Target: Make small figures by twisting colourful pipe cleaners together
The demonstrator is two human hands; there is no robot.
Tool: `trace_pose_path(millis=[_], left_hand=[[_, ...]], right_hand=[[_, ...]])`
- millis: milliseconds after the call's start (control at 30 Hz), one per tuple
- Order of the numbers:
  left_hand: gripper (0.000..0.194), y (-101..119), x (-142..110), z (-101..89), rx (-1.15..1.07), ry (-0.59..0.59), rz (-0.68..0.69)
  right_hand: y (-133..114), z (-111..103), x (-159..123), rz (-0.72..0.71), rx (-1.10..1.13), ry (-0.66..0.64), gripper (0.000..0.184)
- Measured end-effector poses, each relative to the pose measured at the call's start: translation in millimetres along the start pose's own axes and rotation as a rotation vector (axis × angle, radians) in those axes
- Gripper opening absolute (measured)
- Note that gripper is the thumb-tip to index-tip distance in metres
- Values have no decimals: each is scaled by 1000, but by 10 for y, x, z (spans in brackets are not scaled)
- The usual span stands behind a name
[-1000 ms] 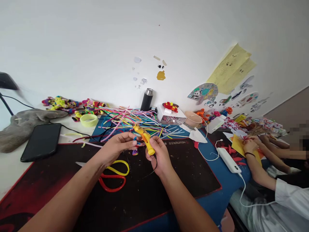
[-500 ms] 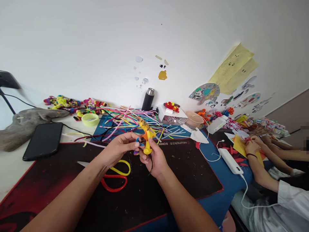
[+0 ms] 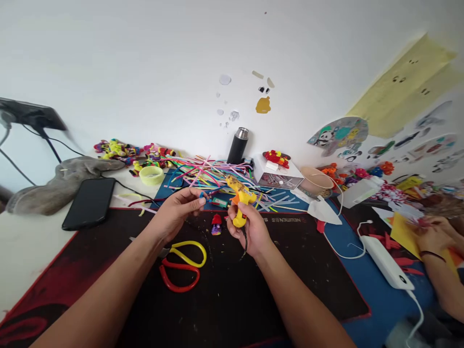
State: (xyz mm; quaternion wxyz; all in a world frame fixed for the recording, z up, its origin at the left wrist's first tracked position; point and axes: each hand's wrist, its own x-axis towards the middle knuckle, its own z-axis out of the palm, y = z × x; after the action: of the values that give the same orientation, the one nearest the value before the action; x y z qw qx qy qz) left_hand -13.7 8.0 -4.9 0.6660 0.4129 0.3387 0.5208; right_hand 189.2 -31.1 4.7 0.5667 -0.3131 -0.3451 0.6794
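My right hand [image 3: 250,229] is closed round the handle of a yellow and orange glue gun [image 3: 239,195], its nozzle pointing up and to the left. My left hand [image 3: 177,210] pinches a small blue piece [image 3: 202,195] between thumb and fingers, just left of the nozzle. A small red and purple figure [image 3: 216,224] lies on the dark mat [image 3: 253,299] between my hands. Scissors with a yellow and a red handle [image 3: 183,266] rest on the mat under my left wrist.
A pile of coloured sticks [image 3: 203,176] lies behind my hands, with a black flask [image 3: 238,146] and a clear box [image 3: 277,174]. A black phone [image 3: 89,203] and green tape roll [image 3: 151,175] are at the left. Another person's hand [image 3: 429,237] works on yellow paper at the right, near a white power bank [image 3: 384,261].
The view has swung left and closer. My right hand has turned the glue gun more upright, and the small red and purple figure now lies on the mat between my hands.
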Motion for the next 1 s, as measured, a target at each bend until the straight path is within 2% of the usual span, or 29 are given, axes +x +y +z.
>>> trace_pose_path(millis=[100, 267, 400, 467, 600, 700, 867, 1000], left_hand=[[40, -9, 37, -48, -32, 62, 7], [39, -5, 59, -102, 4, 92, 30], [41, 18, 49, -103, 56, 138, 43], [40, 23, 41, -91, 82, 154, 50], [39, 31, 26, -59, 152, 200, 87], [35, 39, 10, -46, 268, 221, 133], [24, 46, -40, -53, 588, 285, 262], [19, 44, -72, -57, 785, 340, 370]], right_hand=[[-69, -23, 104, 27, -22, -19, 32], [-57, -65, 226, 6, -34, -96, 29], [1, -115, 190, 31, -33, -83, 38], [-5, -141, 150, 56, -61, -81, 38], [-26, -193, 101, 17, -71, -38, 32], [3, -217, 89, 18, -121, -53, 32], [40, -193, 45, 23, -235, -118, 40], [53, -166, -1, -23, -378, -83, 47]])
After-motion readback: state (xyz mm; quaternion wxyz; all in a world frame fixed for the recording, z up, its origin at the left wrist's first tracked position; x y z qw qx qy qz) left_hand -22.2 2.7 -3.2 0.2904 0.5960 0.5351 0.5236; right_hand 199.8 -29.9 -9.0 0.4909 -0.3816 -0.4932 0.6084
